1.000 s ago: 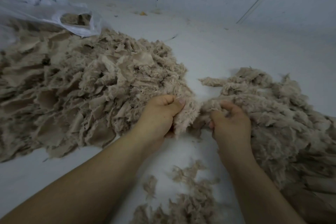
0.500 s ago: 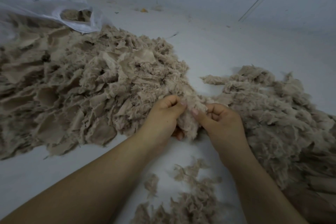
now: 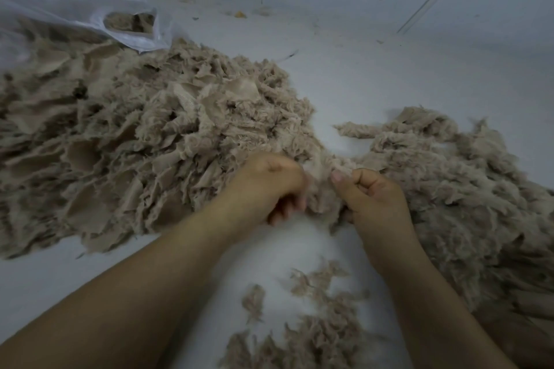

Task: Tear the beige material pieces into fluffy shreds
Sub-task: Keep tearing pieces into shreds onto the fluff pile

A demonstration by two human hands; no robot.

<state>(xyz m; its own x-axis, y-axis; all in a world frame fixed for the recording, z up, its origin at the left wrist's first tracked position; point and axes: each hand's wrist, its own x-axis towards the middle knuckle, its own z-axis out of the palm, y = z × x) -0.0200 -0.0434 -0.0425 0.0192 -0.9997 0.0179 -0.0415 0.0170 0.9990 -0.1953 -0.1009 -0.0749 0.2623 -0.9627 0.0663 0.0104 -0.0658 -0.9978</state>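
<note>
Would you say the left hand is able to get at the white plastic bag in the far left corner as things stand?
Probably not straight away: the left hand is gripping the beige material piece, and the big pile of beige pieces lies between it and the white plastic bag. Nothing covers the bag itself.

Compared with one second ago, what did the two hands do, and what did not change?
The right hand left the right pile, moved toward the left hand and pinched the same beige tuft. The left hand kept its grip there. Now both hands hold the tuft close together. The left pile, the plastic bag and the loose shreds in front stayed as they were.
</note>
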